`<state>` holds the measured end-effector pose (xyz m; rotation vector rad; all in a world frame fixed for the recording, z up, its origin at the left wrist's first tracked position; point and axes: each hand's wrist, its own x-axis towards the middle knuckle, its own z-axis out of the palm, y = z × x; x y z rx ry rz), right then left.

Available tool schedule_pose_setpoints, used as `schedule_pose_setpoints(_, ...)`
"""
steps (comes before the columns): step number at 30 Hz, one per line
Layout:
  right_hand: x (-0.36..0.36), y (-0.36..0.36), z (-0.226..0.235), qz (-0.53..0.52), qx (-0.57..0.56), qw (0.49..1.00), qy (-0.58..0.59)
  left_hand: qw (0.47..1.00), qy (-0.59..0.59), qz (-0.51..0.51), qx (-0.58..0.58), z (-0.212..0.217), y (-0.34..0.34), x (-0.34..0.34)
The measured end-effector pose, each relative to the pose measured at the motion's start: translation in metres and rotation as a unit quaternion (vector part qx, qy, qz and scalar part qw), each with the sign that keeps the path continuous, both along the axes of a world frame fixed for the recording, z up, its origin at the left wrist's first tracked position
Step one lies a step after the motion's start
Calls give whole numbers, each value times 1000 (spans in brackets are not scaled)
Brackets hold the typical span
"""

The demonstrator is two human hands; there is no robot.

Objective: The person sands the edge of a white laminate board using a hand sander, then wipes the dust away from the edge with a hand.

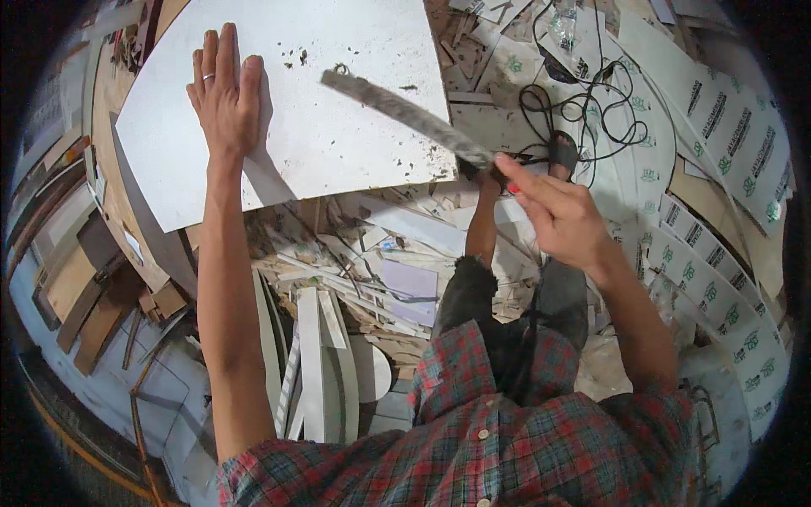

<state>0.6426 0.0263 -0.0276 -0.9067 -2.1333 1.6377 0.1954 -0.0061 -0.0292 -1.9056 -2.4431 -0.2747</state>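
A large white board (355, 152) lies in front of me, with dark crumbs scattered over its surface. My left hand (225, 106) rests flat on the board's left part, fingers stretched out, a ring on one finger. In my right hand (562, 211), the fingers are closed round the red handle of a long, flat grey file (410, 117). The file's blade slants up and left over the board's right part, its tip near some crumbs. Whether the blade touches the board I cannot tell. Most of the handle is hidden by my fingers.
Offcuts and strips (372, 253) litter the floor below the board. A black cable (541, 106) lies coiled at the upper right, near my foot. Printed white sheets (718, 127) spread along the right. White curved panels (317, 363) stand at the lower left; brown wood pieces (101, 313) are stacked further left.
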Motion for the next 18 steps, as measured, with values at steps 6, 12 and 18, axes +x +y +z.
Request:
schedule_pose_setpoints(6, 2, -1, -2, 42, 33, 998, -29, 1000, 17, -19, 6, 1, 2, 1)
schedule_pose_setpoints(12, 1, -7, -3, 58, -17, 998, -34, 1000, -2, -10, 0, 1, 2, 0)
schedule_pose_setpoints(18, -1, -13, -1, 28, 12, 999, -26, 1000, 0, -15, 7, -1, 0, -3)
